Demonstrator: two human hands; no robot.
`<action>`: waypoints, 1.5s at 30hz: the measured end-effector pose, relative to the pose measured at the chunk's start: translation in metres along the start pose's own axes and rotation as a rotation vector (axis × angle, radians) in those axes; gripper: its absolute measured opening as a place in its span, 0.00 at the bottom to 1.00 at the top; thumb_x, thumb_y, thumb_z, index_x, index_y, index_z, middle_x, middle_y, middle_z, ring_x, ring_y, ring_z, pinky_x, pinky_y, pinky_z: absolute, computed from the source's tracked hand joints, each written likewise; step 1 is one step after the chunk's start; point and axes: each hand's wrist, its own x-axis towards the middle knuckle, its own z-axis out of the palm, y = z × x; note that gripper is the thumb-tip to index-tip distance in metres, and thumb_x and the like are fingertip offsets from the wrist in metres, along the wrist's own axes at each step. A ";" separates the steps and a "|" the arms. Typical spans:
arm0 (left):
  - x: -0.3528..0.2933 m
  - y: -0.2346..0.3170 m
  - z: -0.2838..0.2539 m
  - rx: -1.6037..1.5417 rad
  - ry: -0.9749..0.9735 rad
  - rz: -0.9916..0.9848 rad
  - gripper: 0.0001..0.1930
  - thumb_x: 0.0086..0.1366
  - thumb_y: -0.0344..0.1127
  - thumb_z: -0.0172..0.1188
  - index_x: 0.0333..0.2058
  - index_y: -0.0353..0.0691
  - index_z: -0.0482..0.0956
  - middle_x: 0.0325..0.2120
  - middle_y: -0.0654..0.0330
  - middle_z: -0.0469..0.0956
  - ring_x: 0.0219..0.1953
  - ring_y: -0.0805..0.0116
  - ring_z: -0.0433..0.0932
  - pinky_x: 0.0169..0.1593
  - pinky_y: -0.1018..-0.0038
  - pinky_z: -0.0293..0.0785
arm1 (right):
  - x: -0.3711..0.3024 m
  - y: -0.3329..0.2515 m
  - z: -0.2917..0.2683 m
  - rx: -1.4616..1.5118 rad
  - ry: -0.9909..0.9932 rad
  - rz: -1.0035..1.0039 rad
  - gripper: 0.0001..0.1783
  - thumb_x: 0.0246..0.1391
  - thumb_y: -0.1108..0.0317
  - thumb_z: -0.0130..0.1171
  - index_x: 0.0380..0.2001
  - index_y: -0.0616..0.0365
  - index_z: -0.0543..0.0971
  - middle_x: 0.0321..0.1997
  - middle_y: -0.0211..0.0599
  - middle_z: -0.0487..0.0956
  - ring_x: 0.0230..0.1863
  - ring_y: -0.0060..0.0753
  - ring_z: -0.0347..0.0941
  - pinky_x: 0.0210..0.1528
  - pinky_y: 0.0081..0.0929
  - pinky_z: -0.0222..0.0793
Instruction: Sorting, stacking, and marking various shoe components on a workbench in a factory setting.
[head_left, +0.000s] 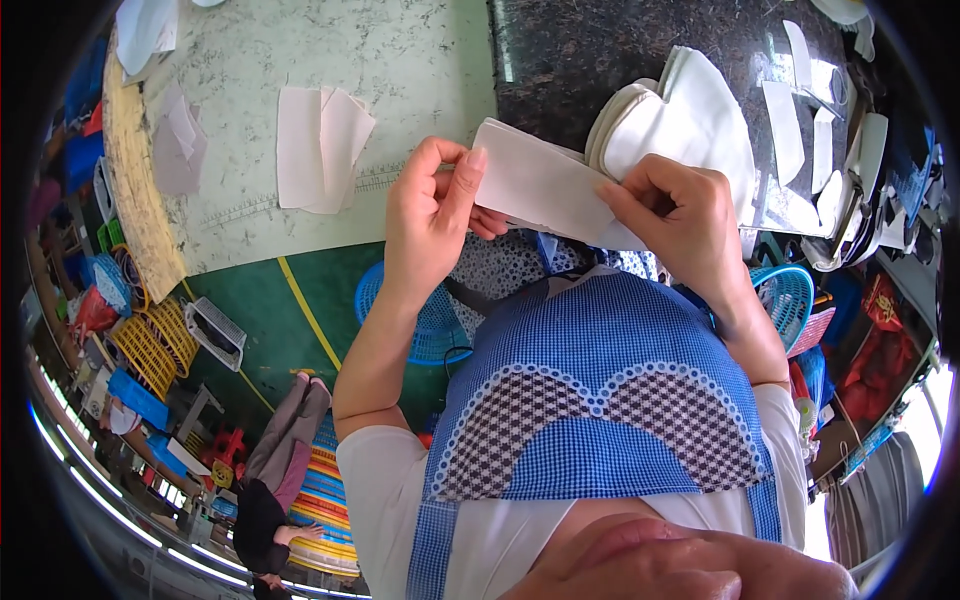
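Observation:
A small stack of pale beige fabric pieces, roughly rectangular, is stretched between my two hands above the table's front edge. My left hand pinches its left end, thumb on top and fingers underneath. At the other end, my right hand grips the stack between thumb and curled fingers. Just beyond my right hand lies a pile of white curved fabric pieces on the dark tabletop. To the left, more beige strips lie fanned out on the pale tabletop.
Grey scraps lie near the wooden table edge. White strips and scissors are at the far right. Blue baskets stand below the table. Another person is at the lower left, beside stacked yellow and blue crates.

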 end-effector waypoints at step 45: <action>-0.036 0.045 0.069 0.188 -0.412 0.361 0.10 0.67 0.32 0.57 0.40 0.30 0.76 0.27 0.57 0.82 0.29 0.72 0.82 0.32 0.77 0.77 | -0.027 0.022 -0.067 0.346 -0.343 -0.303 0.09 0.51 0.70 0.67 0.32 0.65 0.81 0.26 0.33 0.81 0.26 0.19 0.77 0.26 0.16 0.69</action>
